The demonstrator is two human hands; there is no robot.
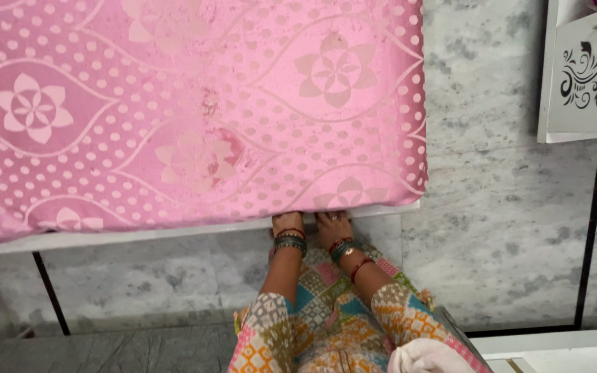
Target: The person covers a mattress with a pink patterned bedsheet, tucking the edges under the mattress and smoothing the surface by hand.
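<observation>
A pink bedsheet (174, 110) with flower and dot patterns covers a mattress on a white bed frame (105, 238). My left hand (287, 221) and my right hand (332, 222) are side by side at the near edge of the bed, close to its right corner. The fingers of both hands are tucked under the sheet's edge and hidden. Both wrists carry several bangles, and my sleeves are of a colourful patterned fabric.
A grey marble floor (499, 207) lies to the right of and below the bed. A white cabinet door (589, 76) with a black swirl design stands at the top right. A white cloth (426, 357) shows at the bottom edge.
</observation>
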